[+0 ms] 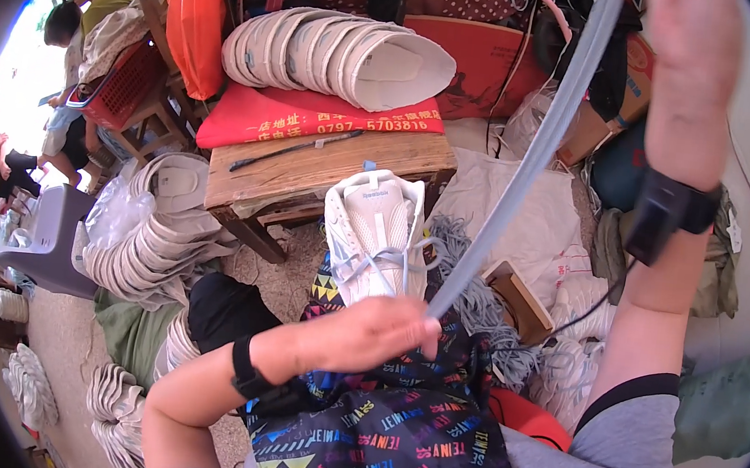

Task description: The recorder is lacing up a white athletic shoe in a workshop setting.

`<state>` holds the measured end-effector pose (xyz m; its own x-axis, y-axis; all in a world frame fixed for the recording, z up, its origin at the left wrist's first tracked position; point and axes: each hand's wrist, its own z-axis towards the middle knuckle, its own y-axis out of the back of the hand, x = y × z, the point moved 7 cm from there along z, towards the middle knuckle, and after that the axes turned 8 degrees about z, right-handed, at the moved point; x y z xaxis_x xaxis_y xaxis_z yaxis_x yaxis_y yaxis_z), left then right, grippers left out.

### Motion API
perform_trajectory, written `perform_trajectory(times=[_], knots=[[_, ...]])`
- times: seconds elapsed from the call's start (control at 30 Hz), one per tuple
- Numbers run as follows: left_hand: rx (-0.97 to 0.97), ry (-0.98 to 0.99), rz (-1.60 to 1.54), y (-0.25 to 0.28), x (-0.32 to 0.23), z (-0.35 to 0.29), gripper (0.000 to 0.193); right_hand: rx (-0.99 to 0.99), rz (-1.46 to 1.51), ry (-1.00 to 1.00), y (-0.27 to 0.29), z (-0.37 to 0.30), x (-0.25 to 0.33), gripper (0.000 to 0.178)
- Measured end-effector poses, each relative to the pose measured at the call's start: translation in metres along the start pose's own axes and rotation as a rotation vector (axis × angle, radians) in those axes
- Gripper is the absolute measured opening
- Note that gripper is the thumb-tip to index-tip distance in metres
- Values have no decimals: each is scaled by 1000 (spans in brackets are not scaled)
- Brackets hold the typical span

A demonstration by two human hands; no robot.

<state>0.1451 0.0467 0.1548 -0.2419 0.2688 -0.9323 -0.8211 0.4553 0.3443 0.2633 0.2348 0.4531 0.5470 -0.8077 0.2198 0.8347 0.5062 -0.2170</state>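
Observation:
A white sneaker (375,234) lies toe-away on my lap, over a dark cloth with colourful print (391,428). My left hand (365,332) pinches a flat grey-white shoelace (529,159) just below the shoe's heel end. The lace runs taut, up and to the right. My right hand (692,48) is raised high at the top right and holds the lace's upper end; it is blurred. Both wrists wear black bands.
A worn wooden stool (327,170) stands ahead with a red cushion (314,118) and a row of white shoe uppers (339,52). More stacked uppers (151,238) lie on the floor at left. A heap of grey laces (478,300) lies at right. People sit far left.

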Motion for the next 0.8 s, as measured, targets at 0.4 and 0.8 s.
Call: perform_trajectory(times=[0.4, 0.8], knots=[[-810, 246, 198, 102, 48, -51, 31, 1207, -334, -1028, -12, -325, -35, 22], [-849, 417, 325, 62, 99, -65, 24, 692, 88, -1341, 1, -360, -42, 12]])
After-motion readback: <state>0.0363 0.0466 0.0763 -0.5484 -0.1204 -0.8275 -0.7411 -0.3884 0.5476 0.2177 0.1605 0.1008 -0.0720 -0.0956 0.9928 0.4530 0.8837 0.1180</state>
